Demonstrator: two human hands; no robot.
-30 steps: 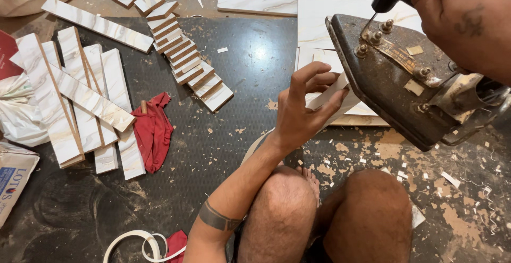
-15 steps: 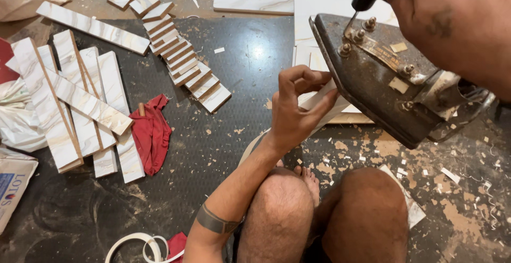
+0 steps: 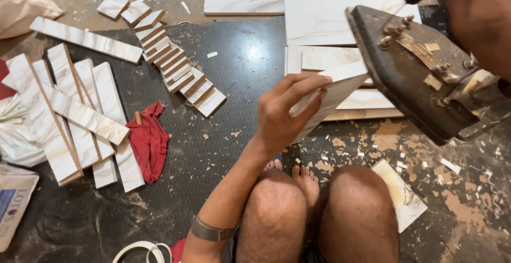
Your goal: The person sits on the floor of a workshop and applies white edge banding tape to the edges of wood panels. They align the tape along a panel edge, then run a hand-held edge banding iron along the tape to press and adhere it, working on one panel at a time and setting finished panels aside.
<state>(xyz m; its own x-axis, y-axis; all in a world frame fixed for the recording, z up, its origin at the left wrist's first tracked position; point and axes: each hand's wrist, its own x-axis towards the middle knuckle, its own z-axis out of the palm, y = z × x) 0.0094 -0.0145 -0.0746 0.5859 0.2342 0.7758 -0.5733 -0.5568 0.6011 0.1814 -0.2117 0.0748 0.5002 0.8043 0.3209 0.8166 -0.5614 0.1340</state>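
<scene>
Left hand [image 3: 282, 117] grips marbled strip [image 3: 332, 93]; right hand [image 3: 474, 13] holds iron [image 3: 420, 74].

left hand [image 3: 279, 115] fingers curled, right hand [image 3: 474, 18] seemingly clenched

Marble strip [image 3: 332, 95] now in left hand [image 3: 285, 114]

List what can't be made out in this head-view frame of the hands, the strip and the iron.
- Right hand: cut off by the top and right edges; its grip on the iron's handle is mostly out of frame.
- Iron: only its dark soleplate faces the camera; the body is hidden behind it.
- Marble-patterned strip: its lower end is covered by the left hand.
</scene>
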